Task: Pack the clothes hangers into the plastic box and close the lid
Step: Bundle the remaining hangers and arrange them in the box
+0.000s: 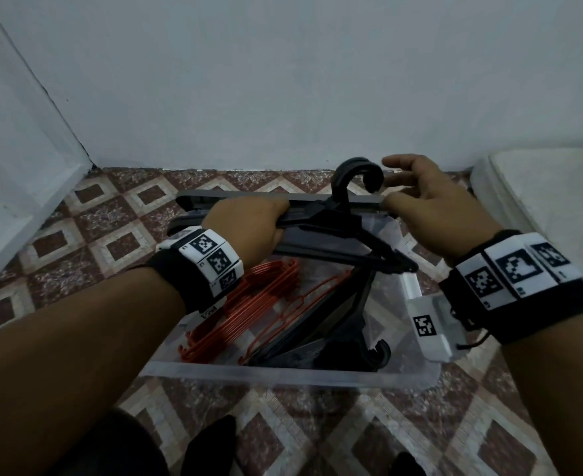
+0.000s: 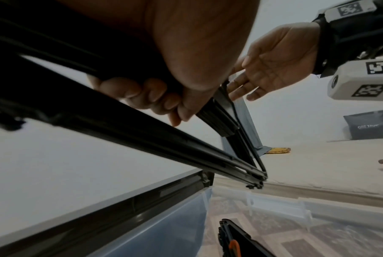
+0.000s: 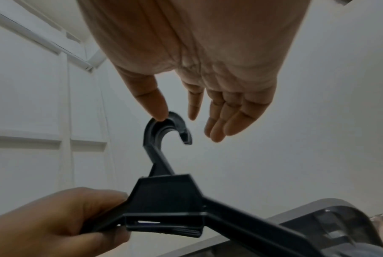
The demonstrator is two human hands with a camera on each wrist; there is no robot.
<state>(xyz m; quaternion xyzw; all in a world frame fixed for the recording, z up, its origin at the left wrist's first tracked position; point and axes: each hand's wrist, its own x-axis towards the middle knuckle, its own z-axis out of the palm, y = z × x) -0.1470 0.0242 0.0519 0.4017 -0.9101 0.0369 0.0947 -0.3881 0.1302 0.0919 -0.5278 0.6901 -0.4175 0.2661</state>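
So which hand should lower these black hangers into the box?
Left. The left hand already grips the black hangers above the box; the right hand is open by the hook.

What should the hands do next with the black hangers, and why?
Probably lower them into the clear plastic box. The left hand grips the bundle of black plastic hangers above the box, where orange wire hangers and other black hangers already lie. The right hand is open beside the hook, thumb touching it, so it could steady it going down.
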